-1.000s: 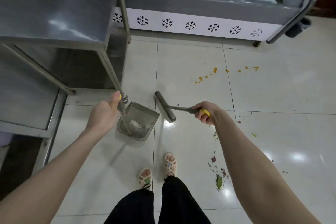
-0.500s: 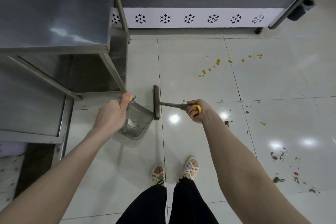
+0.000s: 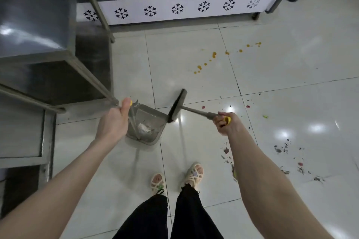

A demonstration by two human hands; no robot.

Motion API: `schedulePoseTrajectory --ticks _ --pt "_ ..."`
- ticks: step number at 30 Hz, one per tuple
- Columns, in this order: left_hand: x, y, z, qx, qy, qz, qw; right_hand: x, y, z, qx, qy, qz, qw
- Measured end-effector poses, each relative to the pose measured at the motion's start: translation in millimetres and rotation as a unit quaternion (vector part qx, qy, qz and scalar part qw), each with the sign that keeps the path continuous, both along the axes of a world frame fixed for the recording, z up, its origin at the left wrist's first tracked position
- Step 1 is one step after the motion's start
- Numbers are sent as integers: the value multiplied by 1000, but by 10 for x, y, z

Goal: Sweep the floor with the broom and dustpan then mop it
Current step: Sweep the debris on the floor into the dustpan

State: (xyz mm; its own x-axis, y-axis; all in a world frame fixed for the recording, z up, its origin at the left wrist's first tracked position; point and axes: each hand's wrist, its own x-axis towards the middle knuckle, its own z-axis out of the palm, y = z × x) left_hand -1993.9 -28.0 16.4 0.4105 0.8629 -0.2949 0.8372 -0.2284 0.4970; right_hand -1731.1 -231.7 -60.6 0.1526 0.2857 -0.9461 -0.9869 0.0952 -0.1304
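Your left hand [image 3: 114, 120] grips dustpan [image 3: 153, 122] handle, right hand [image 3: 226, 123] grips broom [image 3: 177, 105], head at the pan mouth ahead of your feet: seat lip flat, pull right-side scraps [image 3: 226, 150] in short strokes.

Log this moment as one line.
left hand: grips dustpan handle; right hand: grips broom; broom head: beside dustpan rim; scraps: on floor
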Motion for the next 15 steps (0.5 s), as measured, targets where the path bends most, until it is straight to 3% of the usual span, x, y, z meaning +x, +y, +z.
schedulePoseTrajectory --ticks 8,15 --pt "642 -376 -176 -14 -4 -58 998 431 -963 206 -75 -34 -93 992" --pt "950 -499 -116 -13 -29 -79 996 533 -1241 470 -84 -63 -66 992"
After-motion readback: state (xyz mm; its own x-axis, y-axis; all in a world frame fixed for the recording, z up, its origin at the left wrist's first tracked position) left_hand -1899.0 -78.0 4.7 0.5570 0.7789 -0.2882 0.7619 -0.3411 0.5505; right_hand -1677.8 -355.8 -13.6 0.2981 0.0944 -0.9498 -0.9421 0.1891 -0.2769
